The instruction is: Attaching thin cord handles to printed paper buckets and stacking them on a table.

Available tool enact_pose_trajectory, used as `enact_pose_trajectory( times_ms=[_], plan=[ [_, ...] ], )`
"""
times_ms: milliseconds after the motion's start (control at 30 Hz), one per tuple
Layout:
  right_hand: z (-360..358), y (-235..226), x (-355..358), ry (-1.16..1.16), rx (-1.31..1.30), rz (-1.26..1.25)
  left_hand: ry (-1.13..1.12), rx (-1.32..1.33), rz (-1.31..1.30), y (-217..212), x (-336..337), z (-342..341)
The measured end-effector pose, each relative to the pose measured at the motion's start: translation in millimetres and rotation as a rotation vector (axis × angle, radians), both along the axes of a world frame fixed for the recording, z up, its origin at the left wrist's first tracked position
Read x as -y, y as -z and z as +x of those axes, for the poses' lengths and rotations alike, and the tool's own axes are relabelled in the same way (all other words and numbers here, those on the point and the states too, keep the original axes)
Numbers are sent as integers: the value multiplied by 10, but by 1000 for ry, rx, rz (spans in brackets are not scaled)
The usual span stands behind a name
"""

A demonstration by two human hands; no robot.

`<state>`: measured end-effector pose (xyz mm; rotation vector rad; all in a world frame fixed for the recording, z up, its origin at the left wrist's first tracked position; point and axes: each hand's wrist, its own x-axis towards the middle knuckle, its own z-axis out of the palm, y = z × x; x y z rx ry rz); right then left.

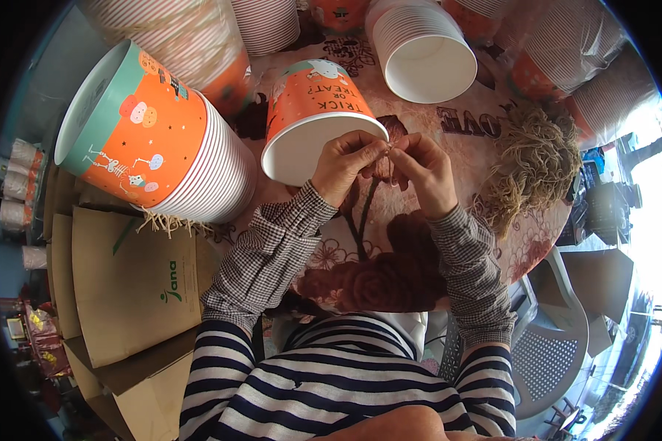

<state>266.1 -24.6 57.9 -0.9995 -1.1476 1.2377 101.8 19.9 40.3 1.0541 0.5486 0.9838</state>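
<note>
My left hand and my right hand meet fingertip to fingertip, both pinched closed. Whatever is between them is too small to make out. Right behind the left fingers an orange paper bucket with a white inside lies tilted, its mouth toward me. The left fingers overlap the right end of its rim; whether they grip it I cannot tell. To the right of my right hand sits a tangled heap of tan twine.
A tall nested stack of orange and green paper buckets leans at the left. White nested buckets lie at the back, with plastic-wrapped stacks at the back right. Below the flowered table are a cardboard box and a grey chair.
</note>
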Motion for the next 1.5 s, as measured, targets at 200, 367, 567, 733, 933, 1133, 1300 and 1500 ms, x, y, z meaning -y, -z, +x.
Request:
enact_pose_trajectory(
  times_ms=[200,367,567,733,933,1133,1300,1500],
  plan=[
    [2,-80,39,8,-61,-183,-56,-22,16,-46,72,78],
    [177,-9,-49,-95,-367,-380,-54,-85,39,9,31,20],
    [126,-102,-2,-76,-91,-273,-65,-79,66,-11,43,20],
    [112,-56,-7,-135,-130,-240,-67,-70,54,-64,59,0],
    [114,-9,-24,-165,-63,-202,-111,-114,163,-76,83,1],
    [62,135,-100,-63,427,11,-125,-137,366,-54,86,-36],
    [33,71,-56,-52,425,-58,-247,-71,351,26,28,-20],
    [138,18,-50,-158,-157,-264,-308,-295,465,-58,4,-68]
  ],
)
